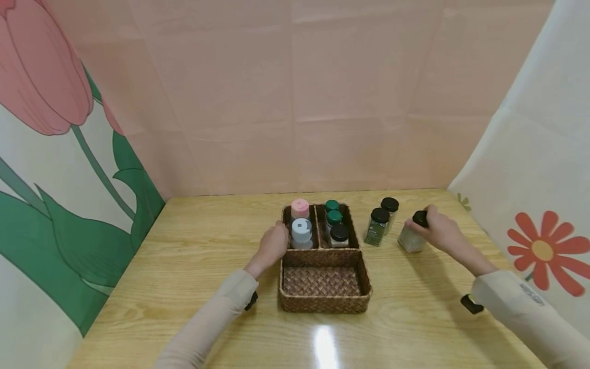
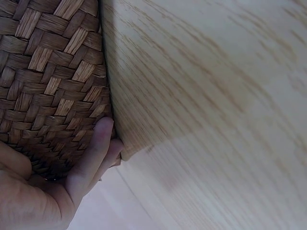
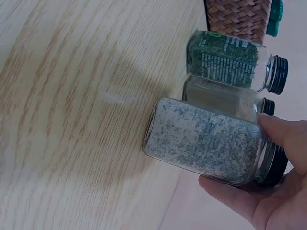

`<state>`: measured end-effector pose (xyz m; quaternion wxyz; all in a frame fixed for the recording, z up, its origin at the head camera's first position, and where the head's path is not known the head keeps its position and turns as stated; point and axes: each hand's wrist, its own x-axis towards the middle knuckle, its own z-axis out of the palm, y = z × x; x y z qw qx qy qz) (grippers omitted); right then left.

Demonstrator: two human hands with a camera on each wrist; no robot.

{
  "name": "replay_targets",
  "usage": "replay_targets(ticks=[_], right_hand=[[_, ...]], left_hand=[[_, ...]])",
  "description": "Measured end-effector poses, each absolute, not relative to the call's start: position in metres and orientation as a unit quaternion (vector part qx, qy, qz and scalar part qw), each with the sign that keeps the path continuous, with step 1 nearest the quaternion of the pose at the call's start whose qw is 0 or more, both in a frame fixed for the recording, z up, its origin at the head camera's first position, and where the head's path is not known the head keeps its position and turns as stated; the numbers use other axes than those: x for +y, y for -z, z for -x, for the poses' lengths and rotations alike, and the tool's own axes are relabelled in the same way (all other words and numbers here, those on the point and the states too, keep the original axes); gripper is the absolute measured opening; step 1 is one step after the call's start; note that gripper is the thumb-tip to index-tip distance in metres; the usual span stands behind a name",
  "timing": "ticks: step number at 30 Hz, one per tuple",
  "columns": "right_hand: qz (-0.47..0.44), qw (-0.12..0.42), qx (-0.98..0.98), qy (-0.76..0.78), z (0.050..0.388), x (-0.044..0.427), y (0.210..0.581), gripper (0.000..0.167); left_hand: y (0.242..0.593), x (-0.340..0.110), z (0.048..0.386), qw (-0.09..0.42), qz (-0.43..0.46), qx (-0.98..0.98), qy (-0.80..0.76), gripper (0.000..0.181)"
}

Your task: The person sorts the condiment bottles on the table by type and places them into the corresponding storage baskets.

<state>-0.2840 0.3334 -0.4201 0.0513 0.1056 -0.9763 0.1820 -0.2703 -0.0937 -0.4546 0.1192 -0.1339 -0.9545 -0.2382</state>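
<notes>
My right hand (image 1: 438,230) grips a square glass jar (image 1: 412,240) by its black lid; in the right wrist view the jar (image 3: 204,141) holds a pale, speckled filling, and the thumb and fingers of the hand (image 3: 283,177) are at its neck. Left of it stand a jar of green herbs (image 1: 376,226) and another black-lidded jar (image 1: 390,206). My left hand (image 1: 273,245) rests at the left side of a brown woven basket (image 1: 324,305); in the left wrist view, extended fingers (image 2: 96,148) lie against the weave (image 2: 53,81).
The basket's back left compartment holds a pink-capped bottle (image 1: 300,209) and a white-capped bottle (image 1: 301,231). Two green-capped jars (image 1: 334,219) and a black-lidded jar (image 1: 339,234) stand back right. The front compartment (image 1: 322,281) shows its bare woven bottom. Curtains hang around the wooden table (image 1: 203,246).
</notes>
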Motion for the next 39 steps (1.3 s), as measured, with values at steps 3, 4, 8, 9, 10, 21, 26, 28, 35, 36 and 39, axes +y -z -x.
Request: replay_targets(ticks=[3,4,8,9,10,21,26,28,35,36,39], right_hand=[[-0.104,0.062,-0.975,-0.185,0.283,0.333,0.419,0.075],[-0.104,0.064,-0.975,-0.187,0.282,0.334,0.419,0.075],[-0.101,0.068,-0.974,-0.193,0.280,0.334,0.419,0.074],[-0.100,0.068,-0.973,-0.195,0.280,0.333,0.419,0.074],[-0.098,0.068,-0.973,-0.196,0.279,0.333,0.419,0.075],[-0.108,0.090,-0.969,-0.206,0.276,0.333,0.421,0.068],[-0.123,0.140,-0.957,-0.221,0.276,0.334,0.424,0.053],[-0.122,0.147,-0.956,-0.224,0.276,0.334,0.424,0.053],[-0.115,0.149,-0.958,-0.215,0.274,0.329,0.419,0.058],[-0.116,0.150,-0.958,-0.214,0.274,0.327,0.418,0.058],[-0.123,0.156,-0.956,-0.214,0.272,0.324,0.416,0.058]], left_hand=[[0.454,-0.093,0.270,0.115,0.128,-0.956,0.239,0.019],[0.454,-0.093,0.270,0.112,0.126,-0.956,0.239,0.019],[0.453,-0.093,0.270,0.103,0.122,-0.958,0.236,0.020],[0.453,-0.093,0.270,0.102,0.124,-0.959,0.235,0.020],[0.454,-0.093,0.271,0.102,0.125,-0.958,0.235,0.020],[0.455,-0.094,0.272,0.096,0.132,-0.959,0.231,0.019],[0.455,-0.095,0.272,0.108,0.142,-0.958,0.224,0.018],[0.455,-0.095,0.272,0.113,0.145,-0.958,0.221,0.017],[0.456,-0.095,0.273,0.118,0.141,-0.958,0.221,0.019],[0.456,-0.095,0.272,0.117,0.139,-0.958,0.221,0.020],[0.456,-0.095,0.273,0.114,0.140,-0.958,0.221,0.019]])
